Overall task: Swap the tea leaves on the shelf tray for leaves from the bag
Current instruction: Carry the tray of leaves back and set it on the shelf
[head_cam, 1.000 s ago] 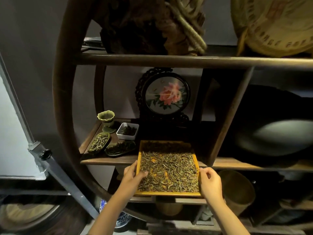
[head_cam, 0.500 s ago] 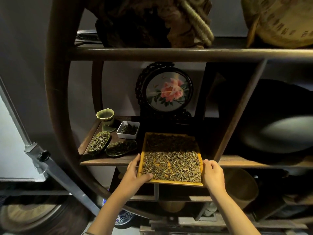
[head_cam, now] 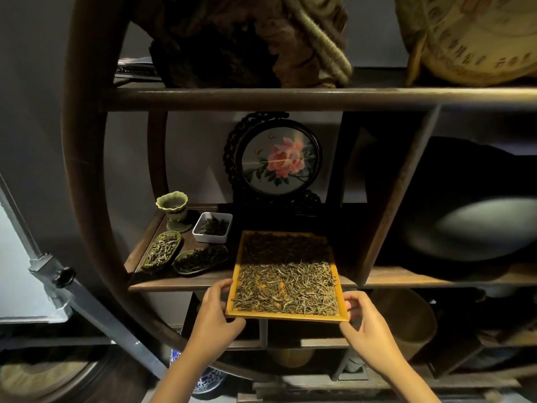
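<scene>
A square orange wooden tray [head_cam: 286, 317] covered with dry tea leaves [head_cam: 286, 289] lies half on the middle shelf board [head_cam: 180, 282]. Its back half is in shadow under the shelf above, and its front overhangs the edge. My left hand [head_cam: 216, 314] holds the tray's front left corner, fingers along the left rim. At the front right corner, my right hand [head_cam: 366, 322] pinches the rim. No bag is in view.
Left of the tray stand a white dish of leaves [head_cam: 213, 227], two leaf-shaped dishes [head_cam: 162, 250] and a green cup [head_cam: 172, 205]. A round flower picture [head_cam: 280, 162] stands behind. A slanted wooden divider [head_cam: 389, 205] borders the tray's right side.
The tray has slid farther back onto the shelf. My left thumb, earlier lying on the leaves, has come off them to the tray's corner.
</scene>
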A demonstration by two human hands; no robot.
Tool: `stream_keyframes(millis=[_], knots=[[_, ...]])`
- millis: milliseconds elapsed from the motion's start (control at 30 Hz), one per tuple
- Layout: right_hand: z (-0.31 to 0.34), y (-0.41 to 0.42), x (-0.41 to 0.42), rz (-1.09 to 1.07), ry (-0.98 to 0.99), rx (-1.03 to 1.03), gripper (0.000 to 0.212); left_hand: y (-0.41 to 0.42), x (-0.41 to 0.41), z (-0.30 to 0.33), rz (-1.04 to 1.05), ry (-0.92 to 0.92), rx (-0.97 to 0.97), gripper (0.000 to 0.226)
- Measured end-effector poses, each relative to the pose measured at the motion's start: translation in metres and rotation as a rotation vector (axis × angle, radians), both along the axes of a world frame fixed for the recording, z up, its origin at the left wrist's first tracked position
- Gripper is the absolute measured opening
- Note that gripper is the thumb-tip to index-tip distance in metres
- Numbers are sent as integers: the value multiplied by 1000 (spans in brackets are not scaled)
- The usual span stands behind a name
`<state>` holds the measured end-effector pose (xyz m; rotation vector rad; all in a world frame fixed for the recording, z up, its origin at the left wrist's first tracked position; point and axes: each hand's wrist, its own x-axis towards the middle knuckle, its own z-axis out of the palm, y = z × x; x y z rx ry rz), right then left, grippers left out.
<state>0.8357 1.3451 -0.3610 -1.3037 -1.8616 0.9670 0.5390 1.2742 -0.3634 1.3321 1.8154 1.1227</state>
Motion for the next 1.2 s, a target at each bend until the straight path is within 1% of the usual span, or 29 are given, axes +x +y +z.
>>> stream_keyframes(millis=[133,300,733,933,1067,1133,1200], knots=[[-5,6,-4,-29,25,62,33,4,1,-2,44,17,10,64],[-6,15,-9,-63,1,97,35,12,1,-1,67,33,4,62],[-8,28,-15,-119,-4,84,31,21,3,2,77,42,21,63],[-9,26,-14,-137,-30,49,30,16,1,3,65,87,38,61],[-9,17,-16,-164,-80,37,34,9,-2,0,79,66,19,57],[-9,10,-16,-189,-109,24,33,5,-4,0,80,59,3,54],[-10,2,-16,-223,-129,-10,32,0,-7,-1,81,88,-25,54]])
